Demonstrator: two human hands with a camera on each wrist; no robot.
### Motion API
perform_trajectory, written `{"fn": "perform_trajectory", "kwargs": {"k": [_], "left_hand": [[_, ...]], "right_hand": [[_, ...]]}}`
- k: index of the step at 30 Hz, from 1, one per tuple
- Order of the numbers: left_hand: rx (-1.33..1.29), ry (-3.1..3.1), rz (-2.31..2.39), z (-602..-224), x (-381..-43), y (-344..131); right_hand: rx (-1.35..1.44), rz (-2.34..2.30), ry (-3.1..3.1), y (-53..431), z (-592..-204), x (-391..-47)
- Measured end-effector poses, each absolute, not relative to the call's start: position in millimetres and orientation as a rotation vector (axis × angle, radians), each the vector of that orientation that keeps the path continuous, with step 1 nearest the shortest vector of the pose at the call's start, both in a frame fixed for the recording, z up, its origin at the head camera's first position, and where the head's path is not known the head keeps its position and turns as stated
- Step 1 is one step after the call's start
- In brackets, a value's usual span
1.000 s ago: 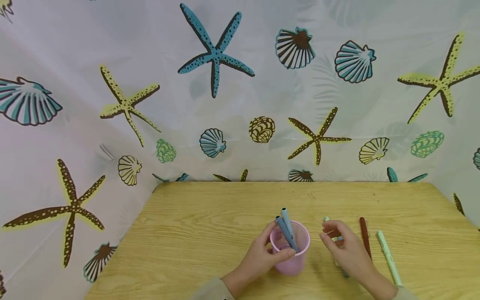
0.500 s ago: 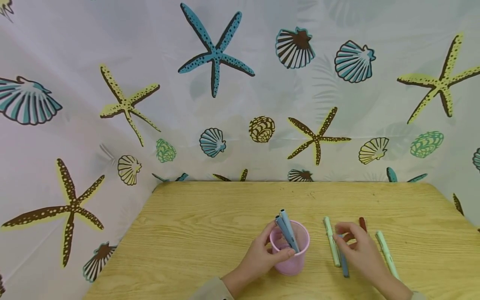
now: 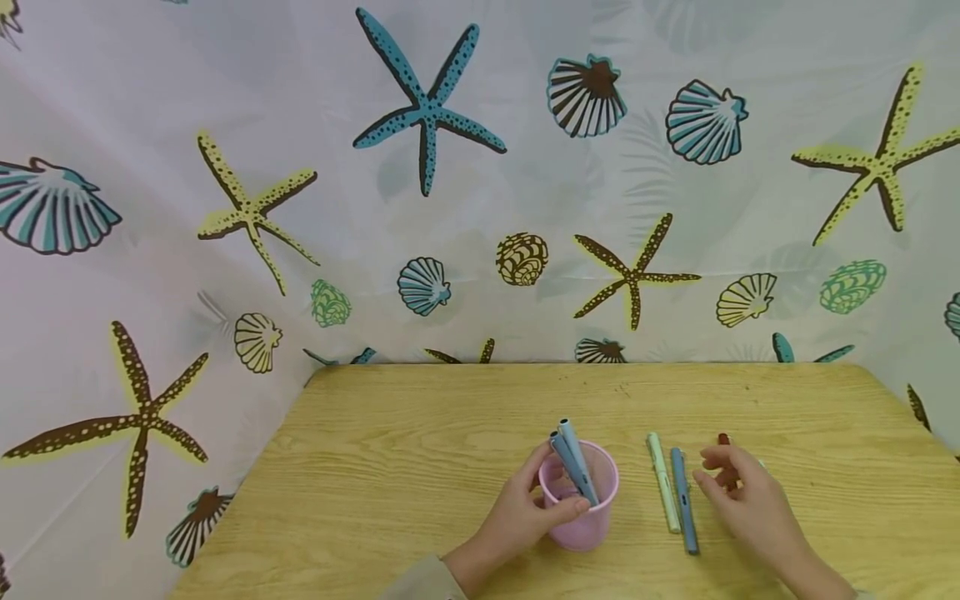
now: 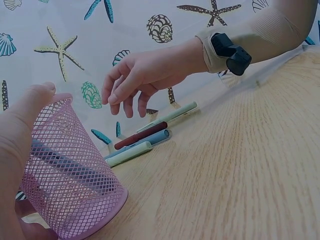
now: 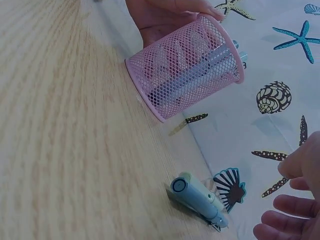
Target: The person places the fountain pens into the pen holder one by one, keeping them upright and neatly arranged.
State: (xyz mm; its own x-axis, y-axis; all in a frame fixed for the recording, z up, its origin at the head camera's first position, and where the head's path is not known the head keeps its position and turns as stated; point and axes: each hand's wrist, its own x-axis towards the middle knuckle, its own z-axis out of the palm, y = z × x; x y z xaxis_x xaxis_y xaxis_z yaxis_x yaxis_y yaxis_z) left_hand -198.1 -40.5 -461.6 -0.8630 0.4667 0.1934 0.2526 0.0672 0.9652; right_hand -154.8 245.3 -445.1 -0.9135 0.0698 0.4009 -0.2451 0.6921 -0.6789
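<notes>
My left hand (image 3: pixel 513 512) grips a pink mesh pen cup (image 3: pixel 588 533) by its side, thumb at the rim. Two blue pens (image 3: pixel 577 471) lean inside it. To the right of the cup, a light green pen (image 3: pixel 664 487) and a blue pen (image 3: pixel 685 504) lie side by side on the table. My right hand (image 3: pixel 753 512) hovers above the tabletop, fingers loosely bent and holding nothing. It covers most of a dark red pen (image 3: pixel 723 439) in the head view. Another light green pen (image 4: pixel 181 113) lies beyond the red one (image 4: pixel 141 135) in the left wrist view.
The wooden table (image 3: pixel 420 442) extends to the left and behind the cup. A white cloth (image 3: pixel 487 183) printed with starfish and shells hangs along its back and sides. A small black camera (image 4: pixel 231 52) sits on the right wrist.
My right hand has moved right, from over the green and blue pens to over the red pen, uncovering those two. The left hand and cup have stayed in place.
</notes>
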Motion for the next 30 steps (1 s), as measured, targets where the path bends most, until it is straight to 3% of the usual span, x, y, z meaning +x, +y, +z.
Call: {"fn": "perform_trajectory", "kwargs": {"k": [30], "left_hand": [[0.703,2.173,1.894,-462.1,-196.3,-39.8]], "right_hand": [[-0.192,0.937,-2.896,306.3,-444.9,-154.7]]}}
